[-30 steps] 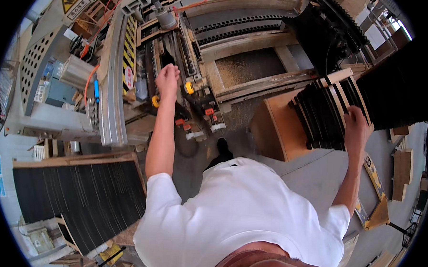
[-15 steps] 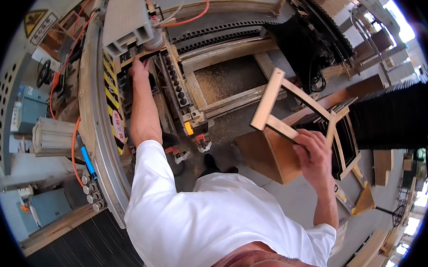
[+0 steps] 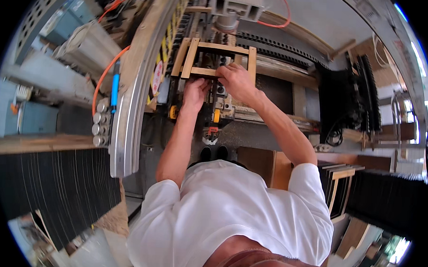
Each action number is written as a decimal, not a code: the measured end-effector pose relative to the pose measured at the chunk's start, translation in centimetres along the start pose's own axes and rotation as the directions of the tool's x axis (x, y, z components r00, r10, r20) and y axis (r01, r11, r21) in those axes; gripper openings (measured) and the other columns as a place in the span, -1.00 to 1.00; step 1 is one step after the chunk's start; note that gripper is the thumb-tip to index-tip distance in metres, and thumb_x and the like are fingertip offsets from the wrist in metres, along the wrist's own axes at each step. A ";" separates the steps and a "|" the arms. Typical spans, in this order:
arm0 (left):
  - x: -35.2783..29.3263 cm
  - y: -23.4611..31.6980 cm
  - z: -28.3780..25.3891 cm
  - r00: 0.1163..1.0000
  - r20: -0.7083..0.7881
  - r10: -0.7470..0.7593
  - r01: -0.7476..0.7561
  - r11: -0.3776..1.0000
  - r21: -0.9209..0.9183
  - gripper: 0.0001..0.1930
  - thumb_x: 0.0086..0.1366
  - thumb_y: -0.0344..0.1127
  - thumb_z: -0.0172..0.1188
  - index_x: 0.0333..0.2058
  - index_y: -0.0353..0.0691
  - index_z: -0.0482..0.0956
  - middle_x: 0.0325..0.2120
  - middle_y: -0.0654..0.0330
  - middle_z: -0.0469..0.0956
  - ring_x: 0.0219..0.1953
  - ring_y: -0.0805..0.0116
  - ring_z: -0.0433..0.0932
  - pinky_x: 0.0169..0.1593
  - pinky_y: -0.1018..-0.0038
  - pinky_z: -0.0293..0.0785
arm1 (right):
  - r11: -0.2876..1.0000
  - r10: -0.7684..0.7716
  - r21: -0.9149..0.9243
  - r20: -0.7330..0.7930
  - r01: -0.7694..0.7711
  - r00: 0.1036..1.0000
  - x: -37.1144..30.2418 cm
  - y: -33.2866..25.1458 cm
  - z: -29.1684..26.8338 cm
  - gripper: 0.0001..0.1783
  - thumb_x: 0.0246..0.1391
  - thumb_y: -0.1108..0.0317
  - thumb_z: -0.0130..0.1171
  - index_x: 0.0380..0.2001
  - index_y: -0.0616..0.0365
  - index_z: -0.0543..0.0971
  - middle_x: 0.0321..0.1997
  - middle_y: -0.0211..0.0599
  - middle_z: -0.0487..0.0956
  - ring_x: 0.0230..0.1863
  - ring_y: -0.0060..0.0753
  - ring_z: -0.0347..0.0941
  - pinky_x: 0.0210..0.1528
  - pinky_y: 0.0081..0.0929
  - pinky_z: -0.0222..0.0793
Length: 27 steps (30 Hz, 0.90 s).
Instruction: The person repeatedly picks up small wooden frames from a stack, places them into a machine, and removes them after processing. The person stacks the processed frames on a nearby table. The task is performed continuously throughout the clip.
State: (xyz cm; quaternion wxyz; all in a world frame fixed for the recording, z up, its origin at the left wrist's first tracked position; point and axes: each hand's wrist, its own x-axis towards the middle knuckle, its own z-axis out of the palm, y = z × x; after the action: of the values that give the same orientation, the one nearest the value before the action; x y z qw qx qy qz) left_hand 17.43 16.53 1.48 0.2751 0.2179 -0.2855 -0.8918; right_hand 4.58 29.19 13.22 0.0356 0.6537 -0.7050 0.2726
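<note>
In the head view, the person is seating a wooden frame point(image 3: 216, 59) on the machine bed point(image 3: 273, 95) under the clamp head point(image 3: 227, 20), right hand point(image 3: 235, 79) gripping its lower rail, left hand point(image 3: 195, 92) gripping from beneath; pressing it square against the stops is probably the next need.

My white short-sleeved cotton T-shirt point(image 3: 234, 215), seen from above.
Its sleeves end above my elbows; my forearms, left hand point(image 3: 195, 92) and right hand point(image 3: 236, 81) are bare, with no gloves.
</note>
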 end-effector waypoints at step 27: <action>-32.4 -0.7 -3.1 0.916 -0.370 0.155 -0.152 0.988 0.036 -0.65 0.33 -0.48 0.08 0.09 -0.27 0.37 -0.06 0.11 0.47 0.06 0.14 0.48 0.14 0.23 0.44 | 0.933 -0.049 -0.340 0.200 0.117 0.979 13.0 2.9 9.6 -0.75 -0.11 0.49 0.13 -0.26 0.22 0.49 -0.34 -0.03 0.64 -0.08 -0.01 0.50 -0.01 -0.19 0.25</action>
State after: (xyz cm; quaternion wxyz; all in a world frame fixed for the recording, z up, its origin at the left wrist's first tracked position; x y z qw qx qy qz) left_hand 43.25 35.72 6.19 0.3926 0.3606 -0.2474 -0.8091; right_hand 2.91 13.37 9.37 0.0959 0.6892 -0.7140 0.0781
